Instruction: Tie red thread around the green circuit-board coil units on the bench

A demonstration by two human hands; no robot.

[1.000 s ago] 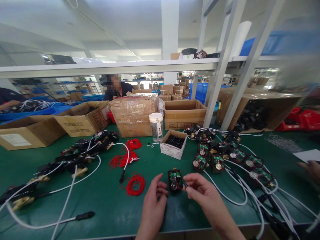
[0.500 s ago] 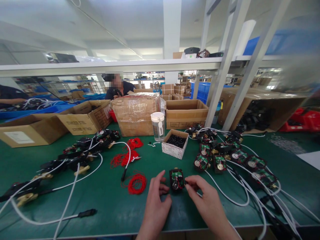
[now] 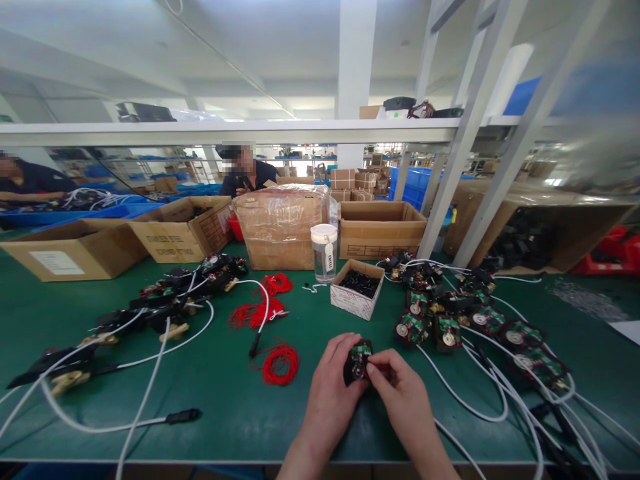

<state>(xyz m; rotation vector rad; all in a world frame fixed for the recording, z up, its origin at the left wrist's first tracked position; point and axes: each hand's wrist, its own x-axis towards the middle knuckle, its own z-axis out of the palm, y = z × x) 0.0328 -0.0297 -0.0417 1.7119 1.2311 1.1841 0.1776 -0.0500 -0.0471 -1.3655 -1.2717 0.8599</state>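
A black housing with a green circuit board (image 3: 361,352) and a round silvery part lies on the table in front of me. My left hand (image 3: 334,379) wraps round its left side, with the thumb along the near edge. At its right side, my right hand (image 3: 396,381) has thumb and index finger pinched together over the board's edge. Whatever sits in that pinch is too small to make out. Just beyond stands a small white carton (image 3: 356,303) of black parts. Coils of thin red wire (image 3: 280,364) lie left of my hands.
Similar open units (image 3: 449,333) with white cables crowd the right side. More black units with brass-coloured fittings (image 3: 173,332) spread leftward. A lidded clear cup (image 3: 324,257) and cardboard boxes (image 3: 283,230) line the back. Two people sit beyond.
My left hand has closed from beside the housing onto its left side. The right fingertips have moved in over the board's edge. The view has shifted slightly left.
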